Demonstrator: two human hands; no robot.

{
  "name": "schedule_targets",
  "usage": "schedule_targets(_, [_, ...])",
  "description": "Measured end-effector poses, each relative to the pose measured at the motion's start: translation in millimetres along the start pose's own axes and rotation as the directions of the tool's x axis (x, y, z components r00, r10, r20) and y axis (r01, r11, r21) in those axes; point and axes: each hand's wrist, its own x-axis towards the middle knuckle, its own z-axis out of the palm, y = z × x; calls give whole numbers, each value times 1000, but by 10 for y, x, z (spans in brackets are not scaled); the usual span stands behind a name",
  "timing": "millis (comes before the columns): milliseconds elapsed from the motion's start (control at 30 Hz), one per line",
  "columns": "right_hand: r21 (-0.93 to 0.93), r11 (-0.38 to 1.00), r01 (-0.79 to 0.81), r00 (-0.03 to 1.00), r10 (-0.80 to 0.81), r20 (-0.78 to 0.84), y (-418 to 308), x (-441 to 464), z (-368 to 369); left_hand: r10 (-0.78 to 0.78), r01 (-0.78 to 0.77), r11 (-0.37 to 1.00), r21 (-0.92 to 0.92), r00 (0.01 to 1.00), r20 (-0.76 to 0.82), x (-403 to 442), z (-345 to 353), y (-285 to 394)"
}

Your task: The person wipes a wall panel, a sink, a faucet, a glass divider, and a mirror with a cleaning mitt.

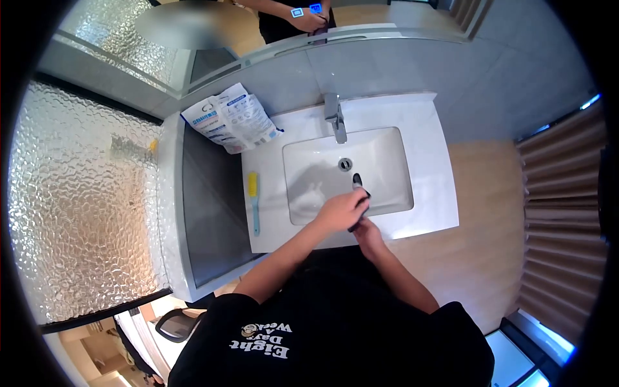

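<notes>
Over the front part of the white sink basin (pixel 309 193), my left hand (pixel 345 209) is closed on a small dark object (pixel 356 177) whose tip points toward the drain. My right hand (pixel 367 233) is just below and to the right, near the basin's front edge, with its fingers closed at the lower end of the same dark object. What the object is cannot be made out. The chrome faucet (pixel 335 119) stands behind the drain. A brush (pixel 253 193) with yellow bristles and a light blue handle lies left of the basin.
A white and blue plastic package (pixel 235 119) rests at the counter's back left corner. Behind the white counter (pixel 435 174) runs a mirror (pixel 387 29). Textured glass (pixel 84 193) is on the left, and a brown curtain (pixel 558 238) hangs at the right.
</notes>
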Motion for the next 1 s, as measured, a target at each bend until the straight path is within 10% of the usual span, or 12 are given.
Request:
schedule_targets(200, [235, 949, 212, 964, -242, 107, -391, 288, 485, 183, -184, 980, 74, 983, 24, -16, -171, 403])
schedule_targets(400, [-104, 846, 522, 851, -525, -3, -1130, 903, 630, 329, -309, 850, -426, 944, -28, 107, -467, 38])
schedule_targets(533, [-528, 438, 728, 571, -813, 113, -1406, 1309, 578, 300, -300, 954, 2, 954, -23, 151, -918, -188])
schedule_targets(633, [-750, -204, 629, 386, -756, 529, -1345, 2086, 193, 220, -224, 974, 16, 940, -261, 483, -1062, -428])
schedule_targets(667, [-744, -213, 634, 379, -753, 538, -1394, 2281, 278, 209, -231, 973, 2, 874, -440, 642, -1087, -526])
schedule_targets(733, [-860, -356, 365, 760, -420, 496, -1418, 2589, 600, 158, -155, 987, 40, 912, -379, 933, -1200, -576])
schedule_targets(833, [-879, 135, 457, 835, -405, 372, -1427, 2327, 1270, 60, 27, 955, 295, 958, -282, 1250, -1226, -581])
schedule_targets(867, [-918, -199, 343, 717, -576, 392, -1226, 2538, 1199, 54, 32, 957, 289, 957, -285, 1270, -1234, -603])
schedule_targets(967, [-974, 83, 213, 861, -488, 147, -1386, 2127, 1512, 103, 10, 938, 346, 946, -309, 1277, -1157, -695])
schedule_targets(1000, [-848, 441, 295, 876, -479, 55, -1344, 2137, 1482, 144, 5, 924, 382, 921, -361, 1269, -1109, -714])
